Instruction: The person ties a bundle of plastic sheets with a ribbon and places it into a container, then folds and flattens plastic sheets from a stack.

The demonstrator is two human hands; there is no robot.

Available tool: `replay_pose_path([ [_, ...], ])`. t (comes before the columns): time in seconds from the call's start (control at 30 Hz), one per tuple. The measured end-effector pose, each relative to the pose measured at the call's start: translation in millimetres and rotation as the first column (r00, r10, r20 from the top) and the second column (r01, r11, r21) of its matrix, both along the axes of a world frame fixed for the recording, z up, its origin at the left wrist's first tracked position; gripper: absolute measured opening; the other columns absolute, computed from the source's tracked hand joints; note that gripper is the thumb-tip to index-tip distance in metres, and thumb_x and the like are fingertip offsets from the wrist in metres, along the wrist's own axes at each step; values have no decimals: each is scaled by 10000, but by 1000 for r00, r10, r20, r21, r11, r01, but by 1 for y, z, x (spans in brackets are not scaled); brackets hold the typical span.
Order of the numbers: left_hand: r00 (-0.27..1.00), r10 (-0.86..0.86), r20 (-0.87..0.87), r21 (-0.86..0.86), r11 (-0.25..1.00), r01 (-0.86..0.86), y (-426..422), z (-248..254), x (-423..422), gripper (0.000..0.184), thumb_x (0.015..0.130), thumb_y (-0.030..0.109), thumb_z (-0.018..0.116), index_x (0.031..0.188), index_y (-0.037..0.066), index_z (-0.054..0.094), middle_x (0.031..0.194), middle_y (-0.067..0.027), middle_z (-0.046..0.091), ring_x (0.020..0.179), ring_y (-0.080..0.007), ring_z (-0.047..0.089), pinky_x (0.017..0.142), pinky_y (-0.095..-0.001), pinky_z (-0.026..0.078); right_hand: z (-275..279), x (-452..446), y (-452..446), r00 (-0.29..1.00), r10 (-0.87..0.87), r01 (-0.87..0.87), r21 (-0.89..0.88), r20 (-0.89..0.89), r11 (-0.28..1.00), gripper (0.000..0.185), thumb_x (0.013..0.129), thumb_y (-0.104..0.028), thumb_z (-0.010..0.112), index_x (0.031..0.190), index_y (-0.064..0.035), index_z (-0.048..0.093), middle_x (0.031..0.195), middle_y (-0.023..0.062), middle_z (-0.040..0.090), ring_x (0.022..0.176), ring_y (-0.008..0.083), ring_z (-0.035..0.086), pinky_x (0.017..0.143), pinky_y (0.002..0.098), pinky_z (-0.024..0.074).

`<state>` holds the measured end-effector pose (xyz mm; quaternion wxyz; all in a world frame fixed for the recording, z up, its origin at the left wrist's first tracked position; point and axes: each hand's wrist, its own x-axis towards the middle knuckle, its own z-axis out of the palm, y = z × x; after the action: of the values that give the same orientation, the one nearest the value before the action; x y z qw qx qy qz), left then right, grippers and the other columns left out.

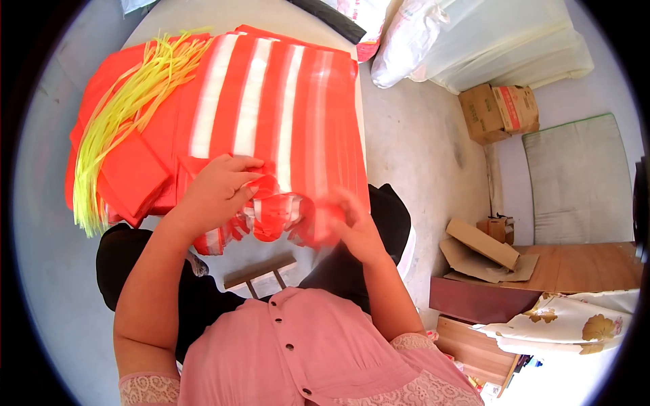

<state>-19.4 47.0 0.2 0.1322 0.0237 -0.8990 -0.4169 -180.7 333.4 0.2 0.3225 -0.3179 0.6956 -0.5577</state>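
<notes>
Red and white striped plastic sheets (261,95) lie in a stack on the table in front of me, their near edge bunched into ruffles. My left hand (220,186) is at this gathered edge, its thumb and fingers pinched on the red plastic. On the right of the ruffles, my right hand (349,220) is smeared by motion at the sheets' near corner, and its fingers cannot be made out clearly. Folded red plastic (135,169) rests at the left, with a bundle of thin yellow strips (125,118) lying across it.
A dark bar (332,20) lies at the table's far edge (196,15). White plastic bags (406,44) stand beyond it. Cardboard boxes (499,111) sit against the wall at right. Flattened cardboard (484,250) rests on a wooden surface (582,266). Below the sheets is a small stool (261,269).
</notes>
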Motion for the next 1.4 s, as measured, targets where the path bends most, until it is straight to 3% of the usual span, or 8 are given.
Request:
replay_pose_path([
  [0.13, 1000, -1, 4, -150, 989, 1, 10, 11, 1, 386, 866, 1, 701, 1247, 61, 706, 1404, -121, 633, 1195, -341, 583, 1053, -437, 480, -3, 0, 30, 969, 95, -115, 75, 229, 991, 363, 988, -36, 605, 1347, 22, 606, 1246, 114, 695, 1212, 201, 641, 1095, 379, 470],
  [0.37, 997, 44, -60, -310, 949, -61, 20, 6, 3, 538, 742, 5, 785, 1259, 138, 720, 1428, -69, 612, 1140, -322, 586, 1018, -451, 478, 34, -15, -17, 889, 24, 11, -75, 457, 997, 293, 1014, -65, 524, 1258, 21, 661, 1207, 110, 711, 1161, 221, 654, 1055, 367, 483],
  [0.63, 993, -20, -119, -391, 920, -28, 14, -11, 5, 580, 705, 8, 756, 1262, 167, 730, 1421, -21, 631, 1088, -276, 587, 990, -432, 470, 24, -50, -95, 923, 287, -323, 112, 257, 940, 378, 902, 75, 508, 1244, -23, 636, 1247, 79, 659, 1119, 125, 609, 981, 291, 485],
  [0.73, 993, -17, -121, -367, 930, -29, 13, -12, 5, 560, 706, 14, 752, 1243, 171, 742, 1442, -20, 626, 1093, -273, 584, 1002, -446, 460, 19, -46, -104, 940, 299, -316, 85, 167, 945, 324, 936, 38, 543, 1239, -23, 639, 1132, 58, 680, 997, 108, 647, 871, 267, 519],
  [0.83, 993, -41, -113, -376, 926, -4, 13, -6, 6, 533, 700, 24, 754, 1210, 177, 761, 1444, -32, 622, 1104, -277, 580, 1005, -449, 456, 35, -42, -114, 925, 231, -305, 227, 303, 925, 238, 981, -33, 586, 1209, -22, 655, 987, 29, 685, 830, 99, 655, 737, 254, 531],
  [1.03, 995, -97, 13, -340, 936, 96, 10, 4, 9, 578, 694, 92, 789, 1257, 223, 764, 1290, -52, 642, 1115, -278, 569, 1016, -443, 442, 44, -33, -134, 949, 268, -312, 385, 165, 868, 249, 1003, -71, 611, 1229, -1, 686, 957, 29, 681, 761, 101, 630, 703, 274, 539],
  [1.17, 996, -87, 15, -321, 943, 87, 11, 5, 11, 634, 678, 67, 786, 1282, 258, 761, 1155, -60, 617, 1087, -284, 560, 1005, -441, 445, 28, -26, -135, 870, 368, -252, 346, -327, 904, 334, 990, -133, 628, 1306, -34, 671, 1107, 135, 699, 987, 283, 674, 875, 380, 540],
  [1.4, 997, -48, -66, -408, 913, 17, 14, -4, 11, 719, 668, 52, 829, 1347, 257, 714, 1311, -150, 617, 1172, -314, 594, 986, -480, 481, 38, -8, -138, 801, 325, -153, 354, -502, 923, 375, 961, -172, 674, 1318, -57, 674, 1184, 154, 696, 1080, 343, 677, 933, 420, 543],
])
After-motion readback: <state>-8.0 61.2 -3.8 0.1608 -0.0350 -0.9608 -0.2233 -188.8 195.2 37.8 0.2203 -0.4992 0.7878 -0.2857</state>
